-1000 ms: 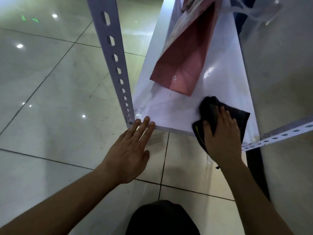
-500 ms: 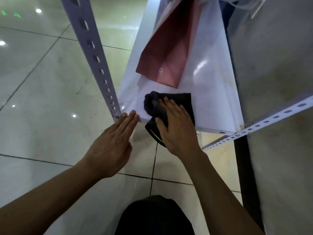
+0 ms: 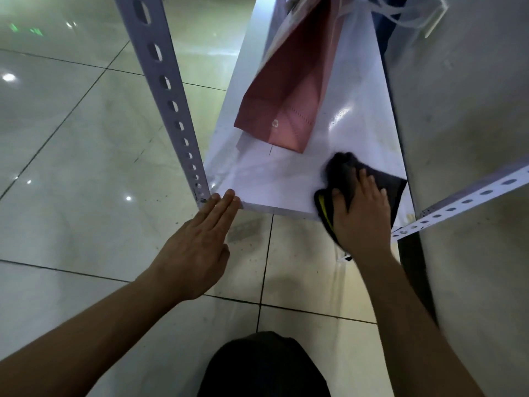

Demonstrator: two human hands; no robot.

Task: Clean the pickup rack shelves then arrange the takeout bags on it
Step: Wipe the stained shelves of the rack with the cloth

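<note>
A white rack shelf (image 3: 274,181) runs away from me between perforated metal uprights. A pink paper takeout bag (image 3: 289,90) lies flat on it, bottom end toward me. My right hand (image 3: 362,213) presses flat on a black cloth (image 3: 383,181) with a yellow edge at the shelf's near right corner; part of the cloth hangs over the front edge. My left hand (image 3: 200,247), fingers together and straight, touches the shelf's near left corner with its fingertips and holds nothing.
A perforated grey upright (image 3: 169,93) stands at the shelf's left front corner. A perforated rail (image 3: 463,202) and a grey wall (image 3: 469,110) border the right side. Clear plastic bag handles (image 3: 412,15) show at the far end. Glossy floor tiles (image 3: 71,153) lie all around.
My right hand has slid the cloth from the shelf's near left-middle back to the near right corner. The left hand stays at the left corner.
</note>
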